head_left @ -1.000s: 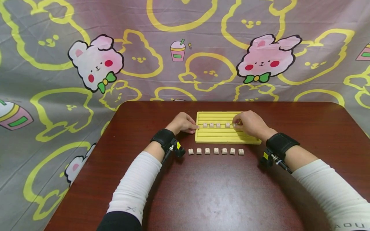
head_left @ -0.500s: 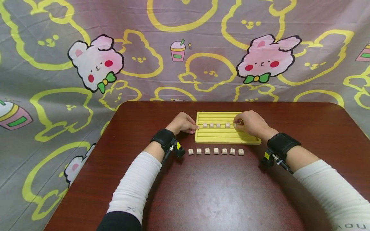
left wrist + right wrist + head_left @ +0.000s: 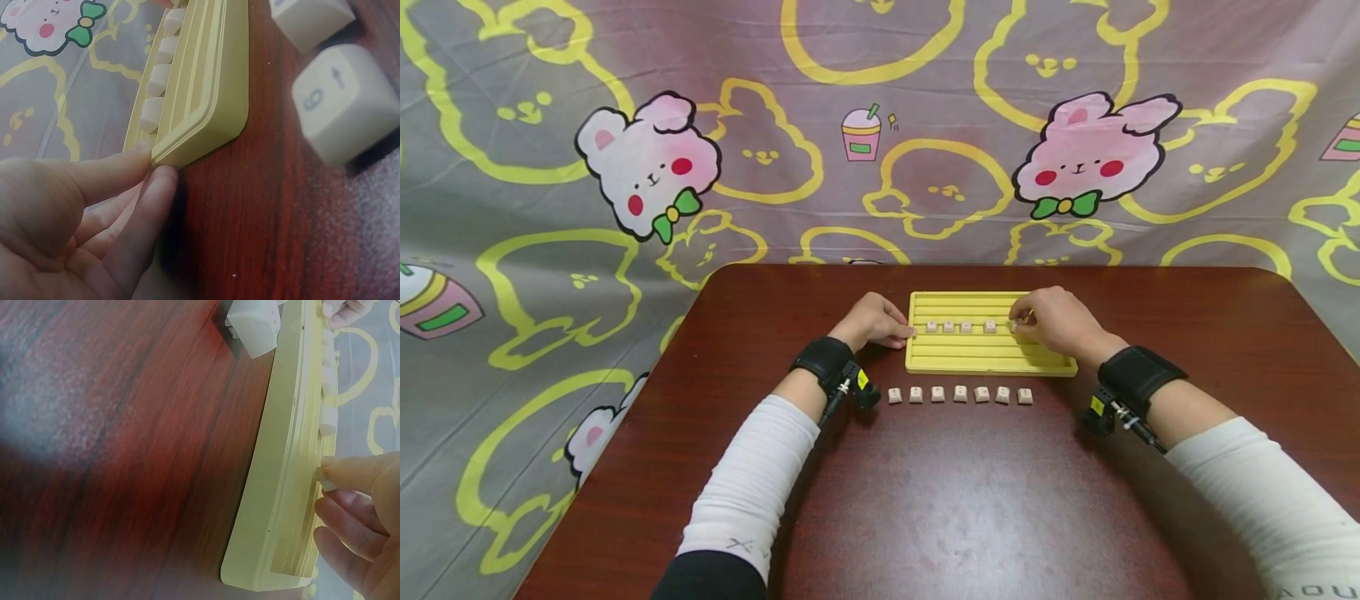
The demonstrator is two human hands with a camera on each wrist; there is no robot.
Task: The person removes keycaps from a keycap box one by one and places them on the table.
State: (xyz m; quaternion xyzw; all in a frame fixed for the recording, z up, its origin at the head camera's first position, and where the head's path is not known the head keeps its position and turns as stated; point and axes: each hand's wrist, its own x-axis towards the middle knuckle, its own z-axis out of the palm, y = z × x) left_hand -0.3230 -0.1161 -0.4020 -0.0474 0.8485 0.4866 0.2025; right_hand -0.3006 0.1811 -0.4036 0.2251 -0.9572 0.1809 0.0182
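Note:
A yellow ridged tray (image 3: 970, 362) lies on the table, with several white keycaps (image 3: 966, 327) in a row along its middle groove. At the tray's left end my left hand (image 3: 874, 320) pinches the edge between thumb and finger, seen close in the left wrist view. My right hand (image 3: 1062, 321) is over the right half of the tray. Its thumb and fingertips pinch a small white keycap (image 3: 327, 480) at the groove, apart from the others and partly hidden by the fingers. Another row of loose keycaps (image 3: 960, 393) lies in front of the tray.
The dark red wooden table (image 3: 955, 500) extends around the tray. A patterned cloth (image 3: 940, 108) hangs behind its far edge. In the left wrist view one loose keycap (image 3: 340, 103), marked 6 or 9, lies near the tray.
My right hand has shifted slightly to the right with the keycap, widening the gap to its neighbour in the groove. The left hand keeps its place on the tray's edge.

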